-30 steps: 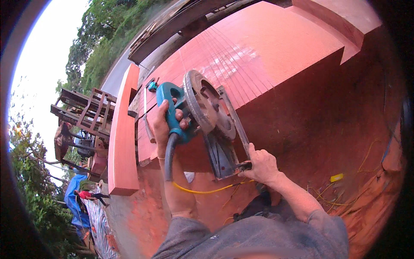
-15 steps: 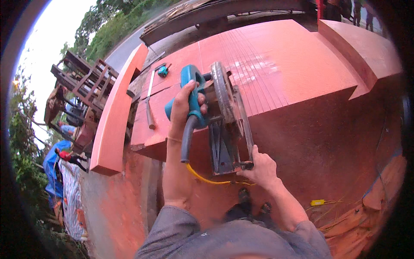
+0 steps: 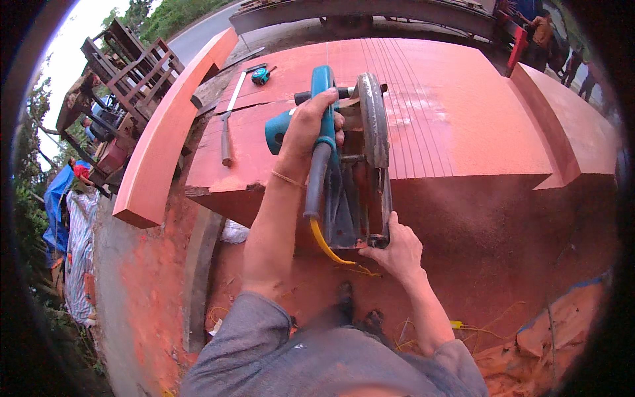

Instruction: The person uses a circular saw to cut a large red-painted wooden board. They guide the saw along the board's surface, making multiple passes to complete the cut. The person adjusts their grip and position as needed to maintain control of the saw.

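A teal and black circular saw (image 3: 374,126) with a dusty, worn blade guard lies over the near edge of a thick reddish wooden slab (image 3: 476,112). My left hand (image 3: 311,126) is wrapped around its teal handle. With thumb and fingers, my right hand (image 3: 398,250) grips the near right corner of the saw's metal base plate (image 3: 340,212). A yellow cord (image 3: 324,241) hangs from the black sleeve behind the handle. Several thin, nearly parallel cut lines run across the slab beside the guard. The blade's lower part is hidden.
A teal tape measure (image 3: 262,75), a pale metal strip (image 3: 235,92) and a dark-handled tool (image 3: 226,142) lie at the slab's left. A long beam (image 3: 175,132) stands beyond them. A notched block (image 3: 562,119) adjoins at right. Yellow cords and orange sheeting (image 3: 549,331) lie on the dusty ground. People stand farther off.
The whole view has turned and shifted, so saw and cut lines appear straighter and farther right. Both hands keep their hold, and the saw looks little changed relative to the slab.
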Demonstrator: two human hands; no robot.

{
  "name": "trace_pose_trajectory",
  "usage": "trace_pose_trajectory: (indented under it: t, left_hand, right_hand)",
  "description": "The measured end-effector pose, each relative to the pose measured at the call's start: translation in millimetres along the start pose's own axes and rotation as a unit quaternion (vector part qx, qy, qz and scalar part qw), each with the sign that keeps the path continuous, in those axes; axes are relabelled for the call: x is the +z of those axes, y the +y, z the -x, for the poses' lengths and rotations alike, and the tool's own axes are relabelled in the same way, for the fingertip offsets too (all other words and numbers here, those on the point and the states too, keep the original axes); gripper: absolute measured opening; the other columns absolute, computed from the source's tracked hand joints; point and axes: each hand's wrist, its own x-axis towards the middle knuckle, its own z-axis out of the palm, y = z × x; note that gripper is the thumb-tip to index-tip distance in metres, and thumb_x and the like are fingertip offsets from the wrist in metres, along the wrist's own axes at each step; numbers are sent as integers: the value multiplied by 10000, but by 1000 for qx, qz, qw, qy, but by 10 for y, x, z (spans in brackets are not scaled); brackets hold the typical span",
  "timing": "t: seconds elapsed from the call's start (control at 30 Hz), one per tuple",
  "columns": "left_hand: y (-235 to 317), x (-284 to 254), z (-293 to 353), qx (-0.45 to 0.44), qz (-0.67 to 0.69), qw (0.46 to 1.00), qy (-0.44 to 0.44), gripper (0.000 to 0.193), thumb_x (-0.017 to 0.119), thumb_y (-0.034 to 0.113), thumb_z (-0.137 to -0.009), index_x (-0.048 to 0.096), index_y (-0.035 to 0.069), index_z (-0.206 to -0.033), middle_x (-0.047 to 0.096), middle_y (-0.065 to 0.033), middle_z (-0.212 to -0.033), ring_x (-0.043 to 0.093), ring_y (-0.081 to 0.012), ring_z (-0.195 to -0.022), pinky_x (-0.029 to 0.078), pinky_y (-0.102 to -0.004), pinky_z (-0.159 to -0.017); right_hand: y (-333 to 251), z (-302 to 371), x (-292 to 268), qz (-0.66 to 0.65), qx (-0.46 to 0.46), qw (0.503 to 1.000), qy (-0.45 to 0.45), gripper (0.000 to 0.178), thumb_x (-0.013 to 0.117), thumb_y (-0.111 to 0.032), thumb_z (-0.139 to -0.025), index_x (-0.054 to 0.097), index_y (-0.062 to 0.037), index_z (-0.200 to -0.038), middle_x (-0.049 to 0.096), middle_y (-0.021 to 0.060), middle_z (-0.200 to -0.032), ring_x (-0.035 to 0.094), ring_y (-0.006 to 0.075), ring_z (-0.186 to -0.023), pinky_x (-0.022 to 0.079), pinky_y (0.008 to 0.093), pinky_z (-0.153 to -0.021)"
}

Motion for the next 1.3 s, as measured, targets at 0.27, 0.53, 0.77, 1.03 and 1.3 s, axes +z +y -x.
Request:
trace_pose_trajectory:
  t: [0.27,0.53,0.77,1.03,1.3]
  left_hand:
    - [-32,-65,-209,-18,20,1000,-10,385,622,403,-975,524,65,-1130,601,-88,-714,576,-205,-513,489,-326,-466]
    - [-45,-110,-384,-13,30,999,-23,376,643,383,-958,536,50,-1094,613,-85,-716,584,-195,-514,498,-305,-462]
    - [-14,-107,-576,-6,21,1000,-16,398,639,383,-959,516,43,-1127,603,-94,-715,568,-202,-497,495,-321,-459]
    - [3,-161,-830,-8,22,999,-32,322,628,386,-963,534,97,-1069,625,-80,-707,606,-201,-508,500,-303,-458]
    - [36,-147,-1031,-6,16,1000,-14,329,635,397,-958,542,92,-1040,620,-79,-702,598,-202,-508,500,-312,-462]
  right_hand:
    - [111,-75,113,66,-62,991,97,1088,879,-645,-582,545,43,-1355,500,210,-1385,430,387,-1354,354,605,-1050]
    - [145,-215,132,87,-32,994,65,1141,841,-715,-570,543,36,-1376,381,209,-1545,211,400,-1527,145,757,-1130]
    - [190,-408,153,97,-36,993,63,1178,810,-735,-595,516,48,-1424,329,218,-1613,140,384,-1562,73,767,-1142]
    - [210,-641,159,102,-33,993,53,1208,787,-753,-609,478,42,-1464,302,210,-1638,125,369,-1570,31,771,-1145]
    - [167,-890,69,112,-13,994,8,1242,774,-778,-608,447,31,-1493,316,206,-1634,151,369,-1565,19,740,-1170]
